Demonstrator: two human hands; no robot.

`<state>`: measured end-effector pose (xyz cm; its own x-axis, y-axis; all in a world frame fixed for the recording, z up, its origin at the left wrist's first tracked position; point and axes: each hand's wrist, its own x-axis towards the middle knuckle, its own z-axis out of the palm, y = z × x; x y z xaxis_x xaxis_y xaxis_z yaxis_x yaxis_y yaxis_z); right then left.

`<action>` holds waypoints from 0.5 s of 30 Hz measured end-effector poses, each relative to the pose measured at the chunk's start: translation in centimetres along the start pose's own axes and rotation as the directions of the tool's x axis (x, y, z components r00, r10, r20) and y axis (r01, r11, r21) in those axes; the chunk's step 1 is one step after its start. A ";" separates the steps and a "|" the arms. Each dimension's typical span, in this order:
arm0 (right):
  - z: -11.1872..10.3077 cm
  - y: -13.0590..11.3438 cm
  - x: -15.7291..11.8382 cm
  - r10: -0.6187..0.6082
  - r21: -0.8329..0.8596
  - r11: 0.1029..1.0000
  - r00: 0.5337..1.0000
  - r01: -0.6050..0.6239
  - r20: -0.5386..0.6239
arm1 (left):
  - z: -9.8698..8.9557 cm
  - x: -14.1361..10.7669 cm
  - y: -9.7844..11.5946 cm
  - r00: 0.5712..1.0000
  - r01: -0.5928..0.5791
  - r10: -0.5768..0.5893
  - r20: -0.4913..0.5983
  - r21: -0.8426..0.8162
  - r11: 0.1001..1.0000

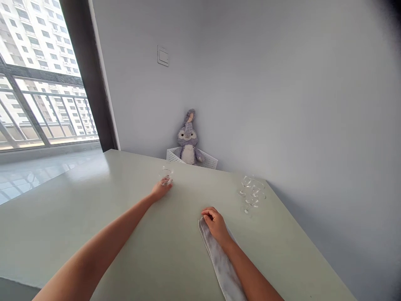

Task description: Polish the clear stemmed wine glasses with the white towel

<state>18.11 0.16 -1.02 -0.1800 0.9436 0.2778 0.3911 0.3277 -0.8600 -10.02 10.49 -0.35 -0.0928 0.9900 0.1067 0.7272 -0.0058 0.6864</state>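
Note:
At the far side of the table, my left hand (pixel 161 187) is closed around the lower part of a clear drinking glass (pixel 166 172). The glass stands upright, its rim above my fingers; its base is partly hidden. My right hand (pixel 215 225) rests over the far end of a folded grey cloth (pixel 222 264). Its fingers are loosely curled together, and nothing shows in them. Under my right forearm the cloth runs towards me, partly covered. Several clear stemmed glasses (pixel 252 193) stand in a close group to the right of my right hand; their outlines overlap.
The pale, glossy table (pixel 103 200) has its far edge near the wall and a slanting edge at the right. Behind it, a purple plush rabbit (pixel 188 152) sits in a white perforated basket (pixel 210 161). A window with railings is at left.

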 end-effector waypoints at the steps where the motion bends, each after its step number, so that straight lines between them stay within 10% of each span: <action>1: 0.0 0.0 0.0 -0.002 -0.004 1.000 1.000 0.002 0.003 | -0.9 0.4 -1.0 0.999 0.022 -0.022 -0.026 0.008 1.000; 15: 0.0 0.1 0.4 -0.033 -0.024 0.999 0.999 0.033 -0.010 | -10.3 2.5 -10.3 0.956 0.186 -0.121 -0.267 0.234 0.954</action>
<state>18.10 0.55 -1.03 -0.1841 0.9327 0.3101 0.4069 0.3595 -0.8398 -24.72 11.58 0.25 -0.3581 0.9095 0.2110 0.8358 0.2115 0.5067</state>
